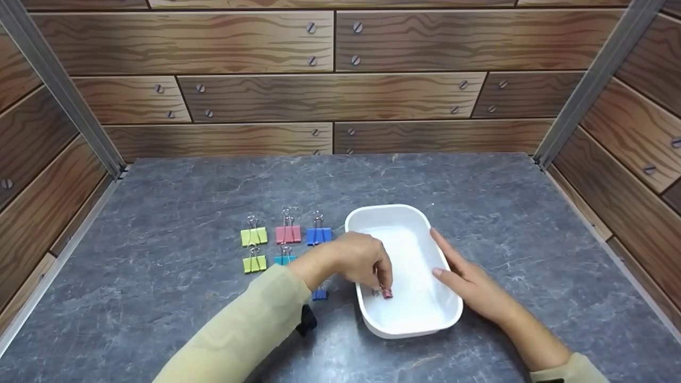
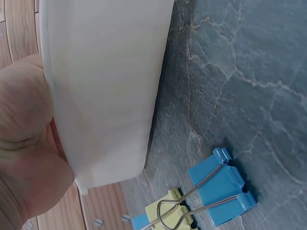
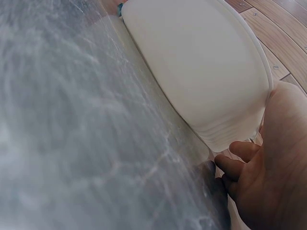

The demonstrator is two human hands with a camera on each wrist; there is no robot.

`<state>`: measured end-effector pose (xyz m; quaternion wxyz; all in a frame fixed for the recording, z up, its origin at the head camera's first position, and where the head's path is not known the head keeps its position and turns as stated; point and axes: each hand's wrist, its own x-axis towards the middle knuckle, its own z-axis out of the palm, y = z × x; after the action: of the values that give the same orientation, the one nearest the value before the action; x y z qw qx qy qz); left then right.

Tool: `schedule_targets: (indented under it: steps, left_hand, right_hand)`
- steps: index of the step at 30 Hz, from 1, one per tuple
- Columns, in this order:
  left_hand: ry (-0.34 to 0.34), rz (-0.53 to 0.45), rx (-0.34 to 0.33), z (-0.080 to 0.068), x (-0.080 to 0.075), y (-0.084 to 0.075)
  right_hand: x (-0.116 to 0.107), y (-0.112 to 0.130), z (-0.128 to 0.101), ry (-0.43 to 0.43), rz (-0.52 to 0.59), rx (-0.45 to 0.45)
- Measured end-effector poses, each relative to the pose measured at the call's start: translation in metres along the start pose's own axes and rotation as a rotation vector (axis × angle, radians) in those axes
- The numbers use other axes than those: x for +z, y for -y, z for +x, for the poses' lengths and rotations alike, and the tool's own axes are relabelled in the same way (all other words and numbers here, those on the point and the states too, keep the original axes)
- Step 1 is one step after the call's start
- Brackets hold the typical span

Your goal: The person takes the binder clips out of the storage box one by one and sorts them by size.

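The left hand (image 1: 362, 263) hides most of the small red binder clip (image 1: 387, 293) inside the white plastic tray (image 1: 420, 314); its sleeve covers part of a dark blue binder clip (image 1: 320, 293) and a teal one (image 1: 284, 259); the wrist views cut off the tray's rim and both hands; a black object (image 1: 307, 320) beneath the sleeve is unidentifiable.

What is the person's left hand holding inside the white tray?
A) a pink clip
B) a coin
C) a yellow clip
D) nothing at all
A: in the head view the left hand pinches a small pink clip just above the floor of the white tray, while the right hand rests against the tray's far rim.
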<state>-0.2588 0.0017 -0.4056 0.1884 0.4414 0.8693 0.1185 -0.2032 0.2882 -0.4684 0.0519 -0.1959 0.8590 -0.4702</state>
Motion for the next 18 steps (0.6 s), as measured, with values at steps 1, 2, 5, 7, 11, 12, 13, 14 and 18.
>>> schedule_targets:
  steps: [1,2,5,7,11,12,13,14,18]
  left_hand:
    - [-0.002,0.005,0.002,0.0001,0.0001,0.0]
    - [-0.004,0.011,0.002,0.0,0.0,-0.0001]
    - [-0.007,0.021,0.001,0.0007,0.0004,-0.0008]
    - [-0.003,0.021,-0.004,0.0012,0.0005,-0.0013]
    - [0.023,0.004,-0.024,0.0018,0.0,-0.003]
    - [0.032,0.0,-0.031,0.002,0.0001,-0.0033]
    - [0.039,-0.004,-0.04,0.0021,0.0,-0.0038]
    - [0.045,-0.006,-0.046,0.0021,0.0,-0.0042]
    - [0.05,-0.004,-0.071,0.0026,-0.0002,-0.0054]
  right_hand:
    - [-0.0001,0.0006,0.0001,-0.001,-0.001,-0.003]
    - [-0.0002,0.0007,0.0002,-0.002,-0.001,-0.009]
    - [-0.0006,0.0004,0.0,-0.003,0.003,-0.014]
    - [-0.0007,-0.0005,0.0,-0.004,-0.003,-0.019]
    - [-0.0005,-0.0023,0.0007,-0.001,0.0,-0.01]
    - [-0.0004,-0.0026,0.0008,-0.001,-0.001,-0.008]
    - [-0.0004,-0.0028,0.0009,-0.001,-0.002,-0.005]
    - [-0.0003,-0.003,0.001,-0.001,-0.002,-0.002]
    - [-0.0003,-0.0033,0.0009,-0.007,-0.012,-0.013]
